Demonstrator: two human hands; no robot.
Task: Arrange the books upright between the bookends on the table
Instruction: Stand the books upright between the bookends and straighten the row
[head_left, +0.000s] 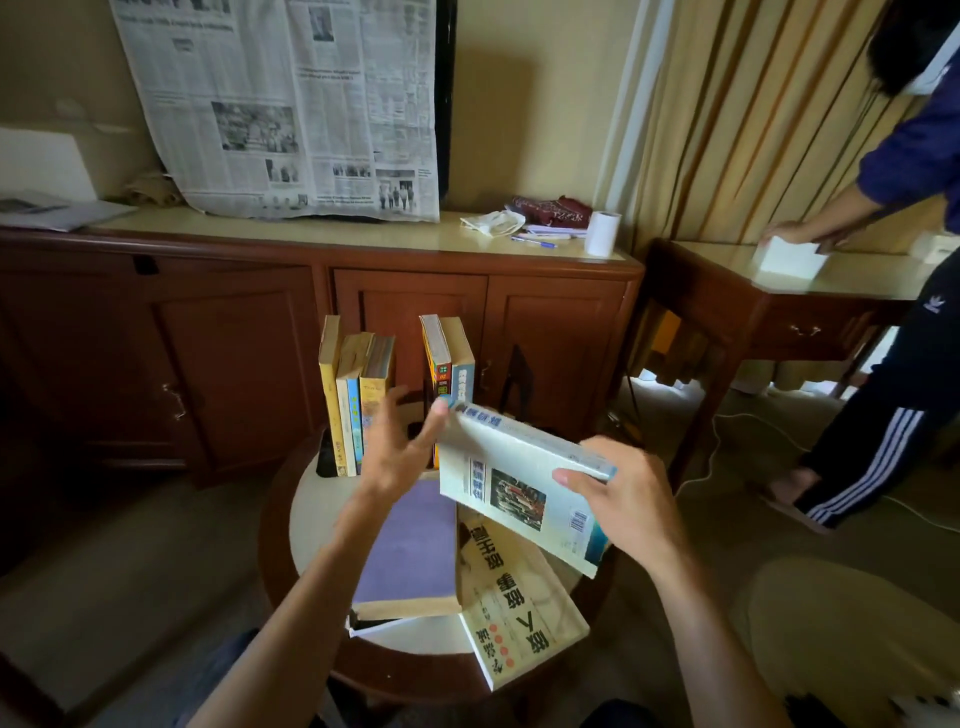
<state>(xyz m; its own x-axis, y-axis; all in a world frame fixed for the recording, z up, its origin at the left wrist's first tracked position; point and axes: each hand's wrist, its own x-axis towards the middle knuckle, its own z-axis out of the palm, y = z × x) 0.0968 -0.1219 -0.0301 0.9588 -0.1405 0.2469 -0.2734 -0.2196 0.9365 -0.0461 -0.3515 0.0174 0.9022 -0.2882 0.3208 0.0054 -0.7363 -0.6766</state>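
Observation:
On the small round table (311, 514), three yellowish books (353, 395) stand upright at the left and two more books (449, 364) stand at the right, with a gap between them. A black bookend (517, 384) stands further right; another black bookend (327, 457) shows at the left books' foot. My right hand (623, 493) grips a pale blue-and-white book (519, 488), tilted above the table. My left hand (400, 447) is spread open, its fingertips touching that book's top corner, in front of the gap. A purple book (410, 551) and a cream book with large black characters (514, 608) lie flat.
A long wooden cabinet (363, 322) stands behind the table, with a newspaper (291, 104), a white cup (602, 234) and pens on top. At the right, another person (904, 322) leans on a side table (779, 291) holding a white box (789, 260). A white cable (727, 441) crosses the floor.

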